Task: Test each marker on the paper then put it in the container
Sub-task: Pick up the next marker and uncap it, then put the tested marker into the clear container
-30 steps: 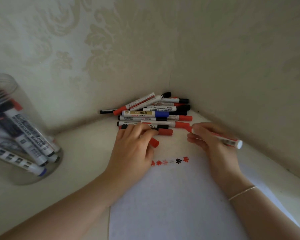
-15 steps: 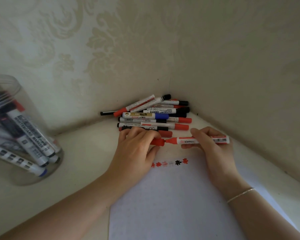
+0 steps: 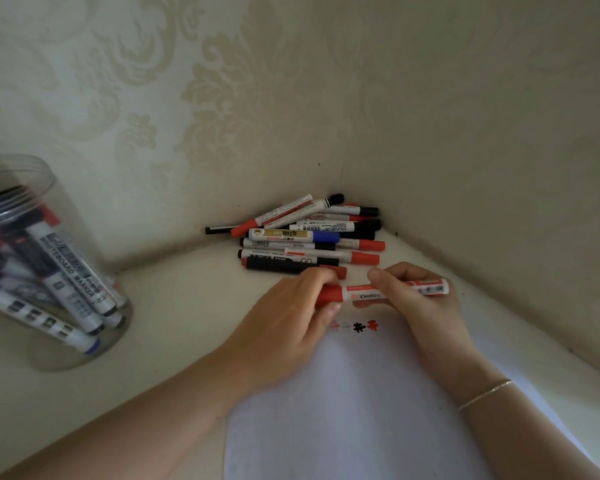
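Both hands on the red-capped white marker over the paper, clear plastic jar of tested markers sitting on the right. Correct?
Not quite: the head view shows the clear plastic jar on the left, not the right. The rest holds: the left hand grips the cap end of the red-capped white marker and the right hand its barrel, over the white paper.

We looked into a corner where two walls (image 3: 257,98) with pale damask-patterned wallpaper met above a cream tabletop (image 3: 174,306) in dim, soft light
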